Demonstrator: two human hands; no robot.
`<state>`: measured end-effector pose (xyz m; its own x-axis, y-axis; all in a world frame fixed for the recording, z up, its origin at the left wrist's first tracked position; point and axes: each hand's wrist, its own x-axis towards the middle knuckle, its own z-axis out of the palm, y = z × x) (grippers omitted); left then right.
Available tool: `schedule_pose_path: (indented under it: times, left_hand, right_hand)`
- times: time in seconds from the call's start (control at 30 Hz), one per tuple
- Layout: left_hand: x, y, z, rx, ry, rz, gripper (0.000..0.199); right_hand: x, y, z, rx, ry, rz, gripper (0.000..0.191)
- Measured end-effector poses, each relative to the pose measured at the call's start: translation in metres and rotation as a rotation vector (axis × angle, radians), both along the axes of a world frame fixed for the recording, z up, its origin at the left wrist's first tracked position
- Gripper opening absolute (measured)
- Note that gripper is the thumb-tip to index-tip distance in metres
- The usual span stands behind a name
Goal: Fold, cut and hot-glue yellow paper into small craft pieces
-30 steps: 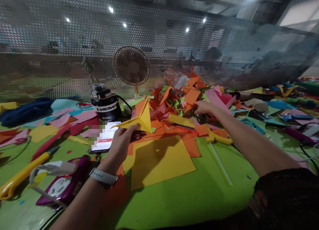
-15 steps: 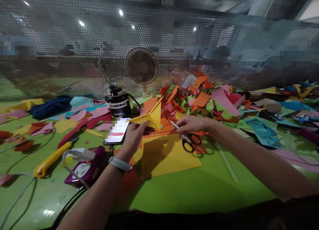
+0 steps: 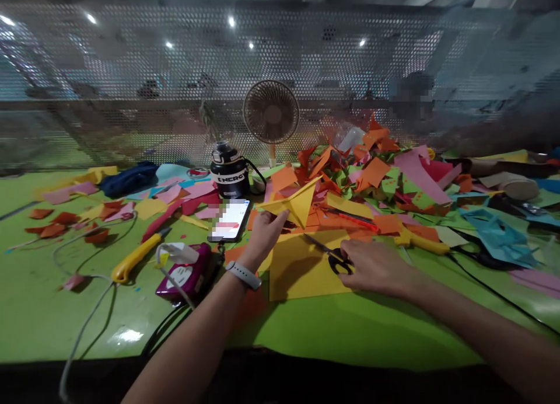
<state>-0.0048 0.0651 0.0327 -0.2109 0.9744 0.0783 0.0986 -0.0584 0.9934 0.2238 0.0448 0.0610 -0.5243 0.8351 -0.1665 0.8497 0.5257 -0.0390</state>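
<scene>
My left hand [image 3: 266, 233] pinches a folded yellow paper piece [image 3: 301, 202] with pointed corners, thumb on its near edge. My right hand [image 3: 371, 267] is closed around the black handles of the scissors [image 3: 339, 263]. Their blades point left, towards the folded piece, over a flat yellow paper sheet [image 3: 306, 281]. Part of each handle is hidden by my fingers. Left of my left hand, a phone [image 3: 234, 220] with a lit screen lies on the green table [image 3: 289, 334].
A heap of paper scraps [image 3: 371, 170] rises at the back, with a fan [image 3: 272, 112] and a black bottle [image 3: 230, 173] nearby. A yellow-handled knife [image 3: 135, 261] and purple power strip [image 3: 188, 275] lie left. A yellow glue gun [image 3: 420, 240] with a cord lies right.
My right hand has shifted its hold from the upper part of the scissors to their handles, and the blades now point left. My left hand still holds the folded yellow paper. The view has turned left.
</scene>
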Motion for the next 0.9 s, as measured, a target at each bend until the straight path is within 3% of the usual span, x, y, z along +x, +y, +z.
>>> schedule_pose_path:
  times: [0.17, 0.37, 0.5, 0.6, 0.73, 0.8, 0.9]
  left_hand:
    - [0.003, -0.002, -0.003, -0.003, 0.059, -0.033, 0.034]
    - [0.005, -0.002, -0.003, -0.001, -0.02, -0.025, 0.028]
    - [0.006, -0.002, -0.003, 0.003, -0.103, -0.032, 0.026]
    - [0.007, -0.001, -0.003, 0.001, -0.19, -0.011, 0.024]
    - [0.008, 0.001, -0.004, 0.011, -0.388, 0.097, 0.019]
    - [0.009, 0.003, -0.004, 0.019, -0.478, 0.144, 0.017]
    - [0.009, 0.004, -0.005, 0.016, -0.547, 0.177, 0.015]
  right_hand:
    - [-0.004, 0.002, 0.003, -0.026, 0.0, -0.035, 0.025]
    - [-0.012, 0.006, 0.005, -0.031, -0.056, -0.061, 0.02]
    - [-0.009, 0.019, 0.003, -0.158, -0.008, -0.09, 0.015]
    - [-0.002, 0.028, 0.0, -0.447, 0.239, -0.219, 0.013]
    - [0.001, 0.028, -0.007, -0.876, 0.784, -0.372, 0.019]
    - [-0.003, 0.024, -0.012, -0.977, 1.018, -0.422, 0.023]
    - [-0.012, 0.018, -0.018, -1.006, 1.239, -0.445, 0.027]
